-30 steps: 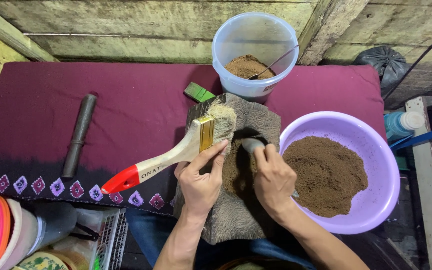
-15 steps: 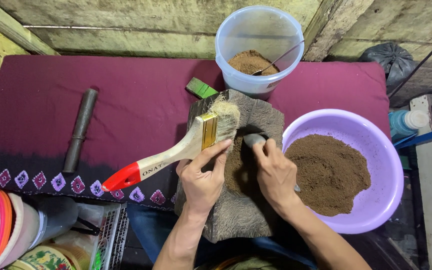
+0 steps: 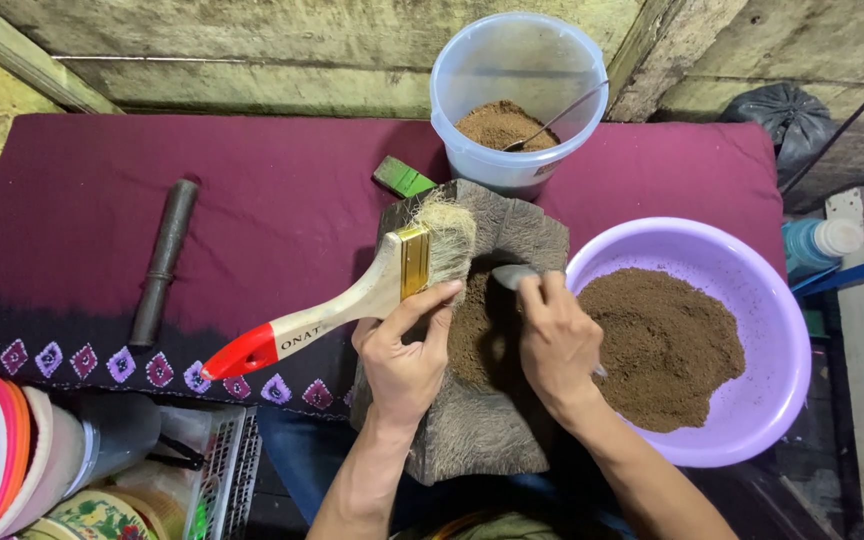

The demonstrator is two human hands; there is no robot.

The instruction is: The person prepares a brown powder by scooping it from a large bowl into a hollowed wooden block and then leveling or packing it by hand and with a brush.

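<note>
1. two hands work over a grey carved mould block lying on the maroon cloth of the worktop, just beside a purple basin of brown powder.
2. left hand: its grip is clamped on the ferrule end of a flat paintbrush; the red-tipped handle points away to the left and the bristles rest on the block's upper edge.
3. right hand: its grip is closed around a small grey tool, its tip at the brown powder packed in the block's hollow.
4. step in hand, as judged: pressing or scraping powder in the hollow, with the brush held ready.
5. next move, as judged: calls for short, light strokes kept inside the hollow, so that powder does not spill onto the cloth.
6. behind the block: a clear bucket holding more powder and a spoon; a green piece; to the left, a dark rod.
</note>
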